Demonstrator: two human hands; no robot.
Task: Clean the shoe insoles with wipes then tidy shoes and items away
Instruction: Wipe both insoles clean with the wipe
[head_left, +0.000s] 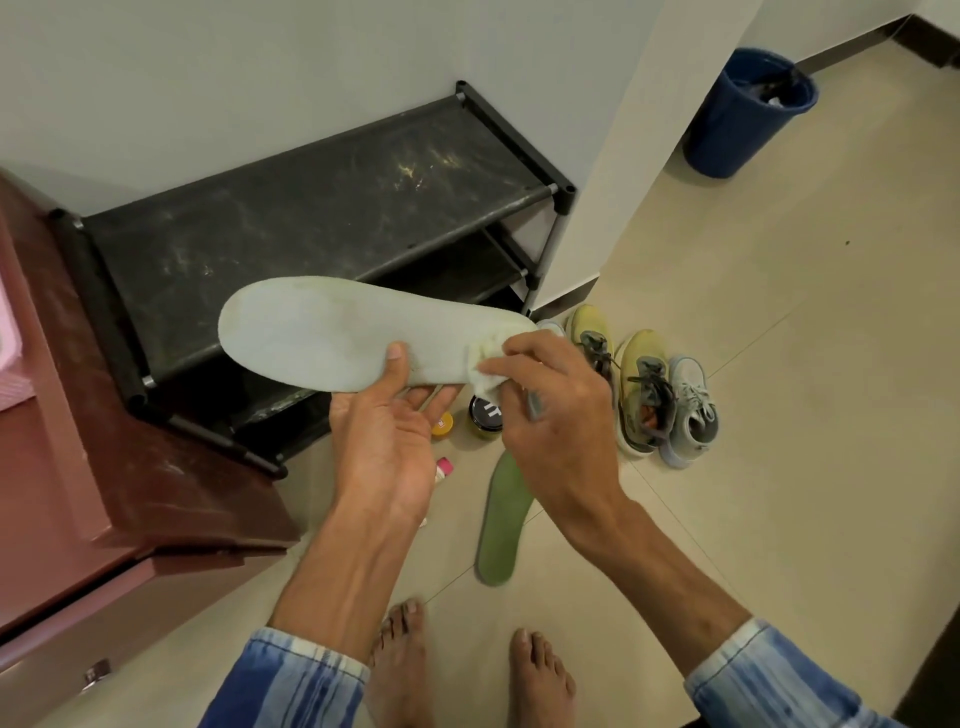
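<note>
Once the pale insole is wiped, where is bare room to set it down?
The shoe rack's top shelf is bare though dusty. Open floor lies right of the sneakers, toward the blue bin. Crowded: the strip between rack and sneakers, holding jars, a tube and the green insole.

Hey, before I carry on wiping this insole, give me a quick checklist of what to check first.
1. Grip on the pale insole: ok. The left hand holds it from below, thumb on top.
2. Wipe on the insole: ok. The right hand presses the wipe against one end.
3. Rest of that surface clean: cannot tell.
4. Wipe clean enough to go on: cannot tell, the hand hides most of it.
5. Green insole at hand: ok, it lies on the floor below the hands.
6. Place for the used wipe: ok, a blue bin stands open further off.
</note>
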